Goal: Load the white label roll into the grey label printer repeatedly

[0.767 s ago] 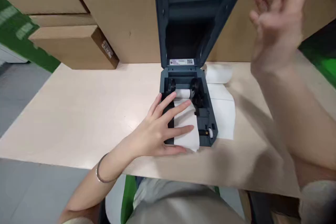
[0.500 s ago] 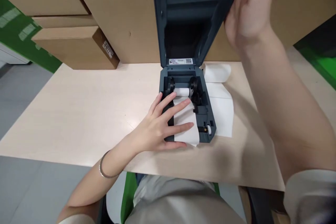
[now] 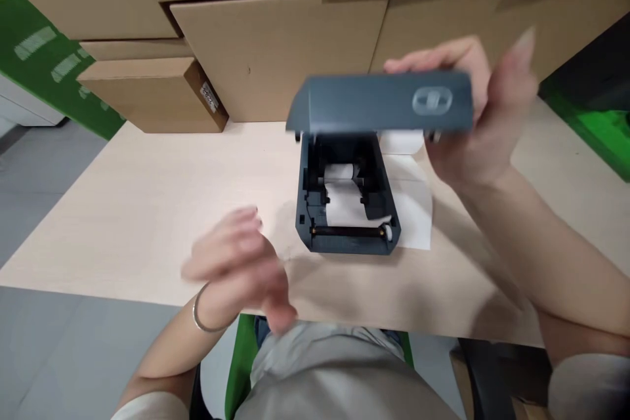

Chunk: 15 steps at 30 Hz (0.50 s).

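Note:
A dark blue-grey label printer (image 3: pixel 347 246) stands on the table, its lid (image 3: pixel 364 102) raised at a slant over the rear of the body. My right hand (image 3: pixel 485 111) grips the lid at its right side near the front corner, thumb up. Inside the body, a small white paper roll (image 3: pixel 338 172) feeds a paper strip (image 3: pixel 344 205) forward, ending behind the black roller (image 3: pixel 347 231) with a corner bent to the right. My left hand (image 3: pixel 241 262), blurred by motion, hovers left of the printer. Its thumb is spread from its loosely bent fingers, and it holds nothing.
White paper (image 3: pixel 416 203) lies right of the printer, with a white roll (image 3: pixel 401 142) behind it. A flat cardboard box (image 3: pixel 147 95) stands at the table's back left. Large cardboard boxes (image 3: pixel 280 52) form a wall along the back edge.
My right hand has swung the lid forward and down from nearly upright. My left hand has let go of the paper strip and moved left; the strip's front end no longer hangs over the printer's edge.

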{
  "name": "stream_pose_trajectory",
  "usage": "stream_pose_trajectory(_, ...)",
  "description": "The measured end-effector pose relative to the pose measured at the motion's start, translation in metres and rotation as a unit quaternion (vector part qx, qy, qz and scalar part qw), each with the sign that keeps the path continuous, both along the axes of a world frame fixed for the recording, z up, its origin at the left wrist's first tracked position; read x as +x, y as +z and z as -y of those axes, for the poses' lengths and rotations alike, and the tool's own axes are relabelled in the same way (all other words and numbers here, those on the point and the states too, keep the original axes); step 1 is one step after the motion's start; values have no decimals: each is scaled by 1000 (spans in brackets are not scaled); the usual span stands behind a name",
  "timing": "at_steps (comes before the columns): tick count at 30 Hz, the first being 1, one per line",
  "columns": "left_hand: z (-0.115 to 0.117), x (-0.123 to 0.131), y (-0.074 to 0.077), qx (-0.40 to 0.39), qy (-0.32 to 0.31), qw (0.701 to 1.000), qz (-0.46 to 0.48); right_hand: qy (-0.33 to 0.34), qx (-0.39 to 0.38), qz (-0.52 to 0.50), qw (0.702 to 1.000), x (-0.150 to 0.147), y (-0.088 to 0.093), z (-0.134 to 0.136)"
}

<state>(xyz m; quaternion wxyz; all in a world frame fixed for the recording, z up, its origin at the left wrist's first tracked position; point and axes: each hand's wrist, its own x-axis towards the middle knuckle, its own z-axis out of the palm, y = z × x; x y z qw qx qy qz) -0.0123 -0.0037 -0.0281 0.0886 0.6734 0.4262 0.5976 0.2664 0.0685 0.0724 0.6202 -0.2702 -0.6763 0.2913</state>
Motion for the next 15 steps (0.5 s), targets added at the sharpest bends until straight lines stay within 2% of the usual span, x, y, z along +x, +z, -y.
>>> stream_pose_trajectory(1,-3,5,4,88,11,994,66,20,17,11,1000,2,-8,11)
stream_pose_trajectory(2,-5,10,8,128,7,984,120,32,22,43,998,5,-16,22)
stream_pose_trajectory(3,-7,14,12,122,-9,981,150,32,24,80,996,7,-24,31)
stream_pose_trajectory(7,-6,24,17,-35,-93,985,143,-1,14,180,984,14,-56,53)
stream_pose_trajectory(10,-4,23,11,-83,-115,986,87,-44,-20,161,986,13,-70,61)
stream_pose_trajectory(13,-3,21,7,-168,-136,974,64,-74,-138,151,976,10,-70,71)
stream_pose_trajectory(15,-2,22,9,-232,-159,957,75,-76,-257,152,951,9,-65,81)
